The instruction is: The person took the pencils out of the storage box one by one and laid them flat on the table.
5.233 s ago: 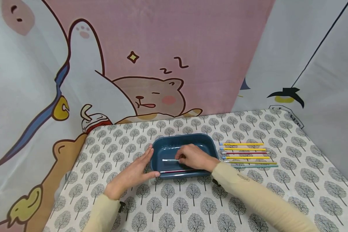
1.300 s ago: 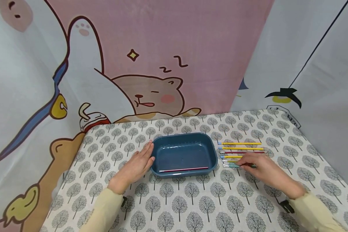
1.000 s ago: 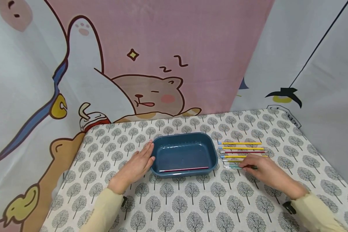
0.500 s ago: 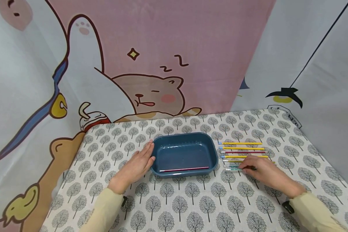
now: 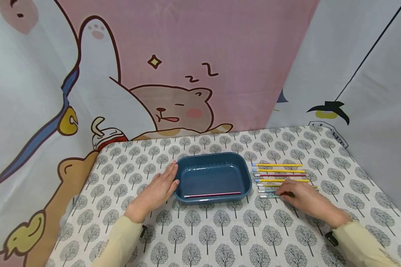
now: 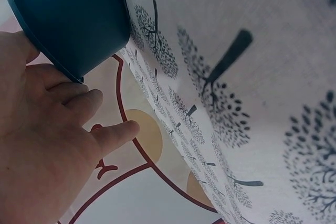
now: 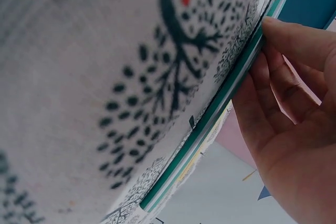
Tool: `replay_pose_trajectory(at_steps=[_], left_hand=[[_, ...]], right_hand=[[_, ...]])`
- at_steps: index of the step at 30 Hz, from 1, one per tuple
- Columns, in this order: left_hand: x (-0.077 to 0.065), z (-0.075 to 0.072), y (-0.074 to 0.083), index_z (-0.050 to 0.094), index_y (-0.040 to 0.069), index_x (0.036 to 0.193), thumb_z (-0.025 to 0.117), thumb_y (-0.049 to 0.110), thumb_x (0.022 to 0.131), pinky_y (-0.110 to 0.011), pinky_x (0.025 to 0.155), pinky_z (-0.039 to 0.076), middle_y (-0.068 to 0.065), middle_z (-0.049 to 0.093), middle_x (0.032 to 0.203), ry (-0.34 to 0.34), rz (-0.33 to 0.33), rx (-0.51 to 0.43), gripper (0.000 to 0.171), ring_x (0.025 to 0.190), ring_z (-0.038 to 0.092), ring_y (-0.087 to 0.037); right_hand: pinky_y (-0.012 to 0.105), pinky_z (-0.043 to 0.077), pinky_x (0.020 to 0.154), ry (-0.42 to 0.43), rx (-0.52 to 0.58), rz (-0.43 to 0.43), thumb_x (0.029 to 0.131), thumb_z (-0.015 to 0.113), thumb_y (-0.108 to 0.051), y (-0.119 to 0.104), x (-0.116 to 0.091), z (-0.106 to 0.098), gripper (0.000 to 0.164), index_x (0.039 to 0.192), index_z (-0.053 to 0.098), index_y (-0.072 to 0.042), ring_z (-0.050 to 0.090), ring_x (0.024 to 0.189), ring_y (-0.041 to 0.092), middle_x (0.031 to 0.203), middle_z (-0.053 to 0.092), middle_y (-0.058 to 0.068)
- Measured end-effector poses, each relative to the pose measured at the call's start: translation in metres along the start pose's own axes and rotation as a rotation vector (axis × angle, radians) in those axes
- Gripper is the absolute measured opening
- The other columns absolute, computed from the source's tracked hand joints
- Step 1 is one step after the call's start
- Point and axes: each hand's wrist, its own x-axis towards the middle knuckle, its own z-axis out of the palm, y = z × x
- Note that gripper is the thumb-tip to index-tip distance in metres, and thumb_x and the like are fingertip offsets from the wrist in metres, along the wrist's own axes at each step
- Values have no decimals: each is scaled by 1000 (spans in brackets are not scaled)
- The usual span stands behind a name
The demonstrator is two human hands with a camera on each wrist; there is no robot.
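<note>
My right hand (image 5: 300, 198) is low over the near end of a row of pencils, right of a dark blue plastic tub (image 5: 217, 202). Its thumb and fingers pinch a green-and-white striped pencil (image 7: 202, 124), which lies along the cloth with its white eraser end toward the tub. In the head view this pencil is mostly covered by the hand. Just behind it lies another teal pencil (image 5: 265, 191). My left hand (image 5: 155, 193) rests with extended fingers against the tub's left rim. One dark red pencil (image 5: 212, 194) lies inside the tub along its near wall.
Behind the teal pencils, the row continues with a yellow-green pencil (image 5: 270, 185), a yellow pencil (image 5: 267, 180), a dark red pencil (image 5: 280, 175) and more yellow pencils (image 5: 280, 171). A tree-print cloth (image 5: 217, 237) covers the table. A cartoon-printed curtain (image 5: 247, 74) hangs behind.
Earlier, my right hand held a pencil inside the tub; it then moved right to the row. Over the last second the striped pencil shifted slightly nearer me, apart from its neighbour. The left hand stayed.
</note>
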Motion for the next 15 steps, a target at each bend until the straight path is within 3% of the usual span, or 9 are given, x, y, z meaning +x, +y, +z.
replay_pose_trajectory(at_steps=[7,15], left_hand=[[0,0,0,23,-2,162,38,31,114,-64,119,30,-13,12,171,-7,2,-2,60,155,22,-32],[0,1,-1,25,-4,161,38,31,114,-64,117,33,-19,19,170,11,23,10,59,155,23,-32]], right_hand=[[34,61,77,-7,-16,16,83,83,-2,0,-1,1,26,98,80,-22,66,89,6,100,69,-14],[34,60,75,-18,-10,21,84,83,-2,0,0,1,25,97,80,-23,66,86,7,98,68,-14]])
